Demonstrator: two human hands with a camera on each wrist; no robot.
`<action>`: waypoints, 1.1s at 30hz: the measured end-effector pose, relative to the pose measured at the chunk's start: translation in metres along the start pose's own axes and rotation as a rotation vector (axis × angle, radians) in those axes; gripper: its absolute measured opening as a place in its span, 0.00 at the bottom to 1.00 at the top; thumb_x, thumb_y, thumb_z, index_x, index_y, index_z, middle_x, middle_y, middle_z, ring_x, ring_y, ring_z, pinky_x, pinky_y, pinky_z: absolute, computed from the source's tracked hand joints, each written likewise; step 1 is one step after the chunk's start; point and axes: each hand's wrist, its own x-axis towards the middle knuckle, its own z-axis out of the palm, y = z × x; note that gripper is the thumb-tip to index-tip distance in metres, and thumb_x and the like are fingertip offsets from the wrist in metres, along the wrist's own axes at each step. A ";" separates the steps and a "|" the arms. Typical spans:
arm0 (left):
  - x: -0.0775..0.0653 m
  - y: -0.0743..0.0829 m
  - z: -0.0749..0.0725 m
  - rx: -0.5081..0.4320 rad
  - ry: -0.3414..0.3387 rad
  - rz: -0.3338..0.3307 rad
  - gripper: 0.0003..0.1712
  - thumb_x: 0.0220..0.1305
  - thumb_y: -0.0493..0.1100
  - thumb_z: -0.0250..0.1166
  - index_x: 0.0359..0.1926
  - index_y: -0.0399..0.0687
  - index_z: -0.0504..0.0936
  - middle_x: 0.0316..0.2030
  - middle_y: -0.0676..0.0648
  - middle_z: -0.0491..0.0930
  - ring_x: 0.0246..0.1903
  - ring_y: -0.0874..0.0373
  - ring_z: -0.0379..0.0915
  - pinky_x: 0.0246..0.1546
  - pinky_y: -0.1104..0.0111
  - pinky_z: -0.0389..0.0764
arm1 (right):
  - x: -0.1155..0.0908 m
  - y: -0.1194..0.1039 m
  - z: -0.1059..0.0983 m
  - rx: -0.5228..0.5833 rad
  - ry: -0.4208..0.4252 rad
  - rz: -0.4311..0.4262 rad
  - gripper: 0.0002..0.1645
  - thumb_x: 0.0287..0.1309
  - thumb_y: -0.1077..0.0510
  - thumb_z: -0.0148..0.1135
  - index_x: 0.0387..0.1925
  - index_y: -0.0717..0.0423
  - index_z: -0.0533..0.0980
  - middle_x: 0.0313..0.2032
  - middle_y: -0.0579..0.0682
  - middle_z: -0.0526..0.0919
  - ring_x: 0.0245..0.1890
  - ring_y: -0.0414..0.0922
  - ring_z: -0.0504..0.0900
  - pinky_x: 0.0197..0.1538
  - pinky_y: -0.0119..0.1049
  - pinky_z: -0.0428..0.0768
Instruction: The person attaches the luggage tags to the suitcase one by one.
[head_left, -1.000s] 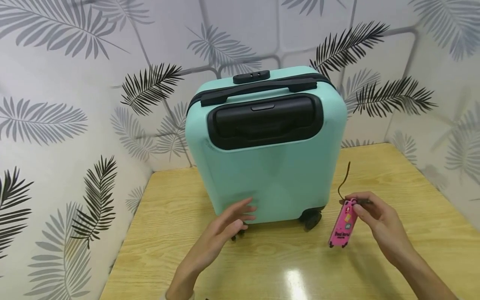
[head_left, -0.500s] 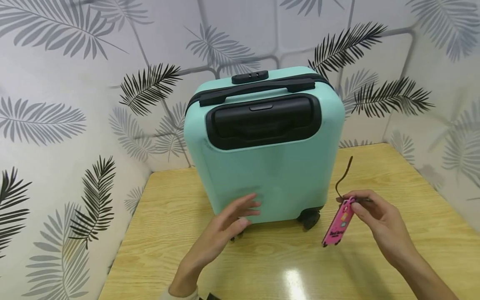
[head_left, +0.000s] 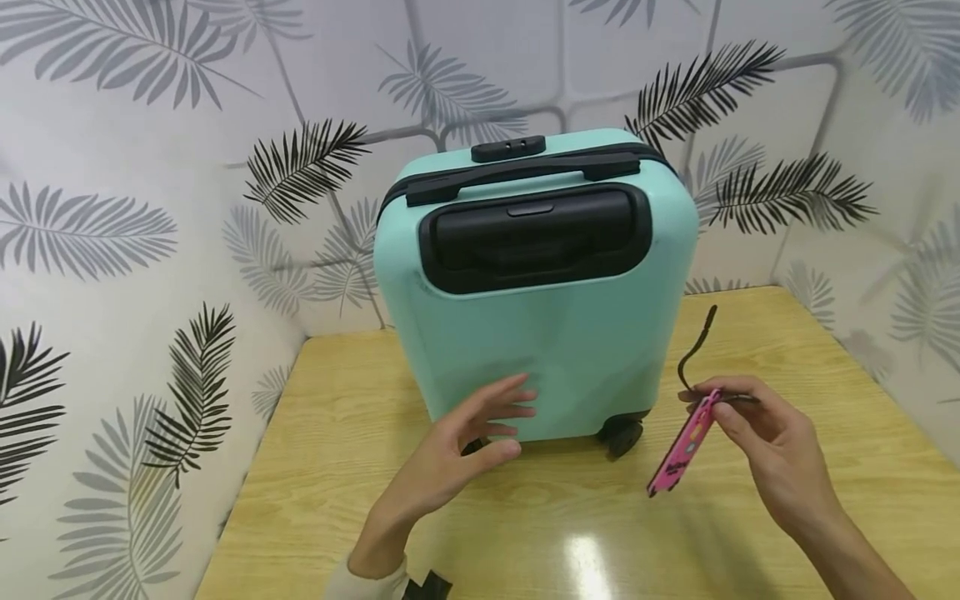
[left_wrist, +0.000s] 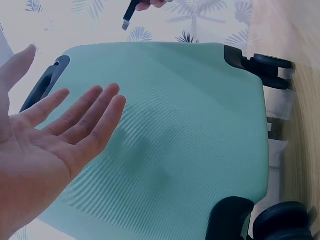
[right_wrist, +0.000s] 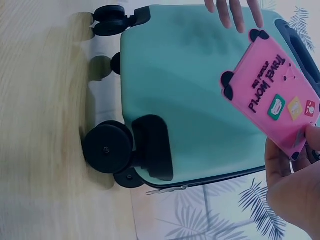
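Observation:
A mint-green suitcase point(head_left: 555, 358) stands upright on the wooden table, its black recessed pull handle point(head_left: 534, 237) facing me. My right hand point(head_left: 787, 467), to the suitcase's right, pinches the top end of a pink luggage tag point(head_left: 686, 446). The tag hangs tilted down to the left, and its dark strap point(head_left: 703, 337) rises above the fingers. In the right wrist view, the pink luggage tag point(right_wrist: 280, 85) shows "Travel World" lettering and small coloured stickers. My left hand point(head_left: 453, 450) hovers in front of the suitcase's lower part, fingers spread and holding nothing.
Black wheels point(head_left: 621, 435) support the suitcase at its lower corners. On its top are a carry handle point(head_left: 525, 172) and a combination lock point(head_left: 508, 149). Leaf-patterned wall covering point(head_left: 300, 183) rises behind and beside the wooden table point(head_left: 315, 467).
My left hand has shifted slightly right and up. In my right hand the luggage tag has turned more edge-on, and its strap now stands higher. The suitcase has stayed put.

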 end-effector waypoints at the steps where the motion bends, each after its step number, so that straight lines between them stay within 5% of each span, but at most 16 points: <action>1: 0.001 0.000 0.000 -0.001 -0.003 0.010 0.35 0.78 0.42 0.61 0.80 0.51 0.61 0.72 0.40 0.70 0.68 0.45 0.72 0.66 0.51 0.75 | 0.000 -0.001 0.000 0.003 -0.001 -0.008 0.16 0.74 0.76 0.48 0.58 0.76 0.72 0.51 0.53 0.88 0.55 0.44 0.86 0.62 0.28 0.78; 9: 0.005 0.005 0.001 0.025 0.000 0.064 0.36 0.76 0.43 0.63 0.80 0.49 0.62 0.71 0.38 0.71 0.68 0.46 0.72 0.65 0.52 0.76 | 0.003 -0.009 0.007 0.000 0.024 0.005 0.16 0.74 0.77 0.46 0.60 0.81 0.67 0.52 0.49 0.86 0.54 0.43 0.87 0.63 0.33 0.79; 17: 0.012 0.011 0.003 0.035 -0.010 0.101 0.36 0.77 0.44 0.63 0.79 0.48 0.62 0.71 0.38 0.71 0.68 0.48 0.73 0.65 0.54 0.76 | 0.006 -0.005 0.012 0.205 -0.030 -0.180 0.16 0.70 0.84 0.41 0.55 0.85 0.67 0.52 0.61 0.85 0.54 0.50 0.87 0.63 0.36 0.80; 33: 0.023 0.019 0.010 0.039 -0.029 0.143 0.35 0.78 0.48 0.62 0.79 0.49 0.62 0.71 0.44 0.73 0.68 0.47 0.72 0.66 0.54 0.76 | 0.010 -0.010 0.023 0.326 -0.063 -0.236 0.16 0.69 0.85 0.38 0.53 0.86 0.68 0.51 0.63 0.84 0.54 0.54 0.88 0.61 0.44 0.81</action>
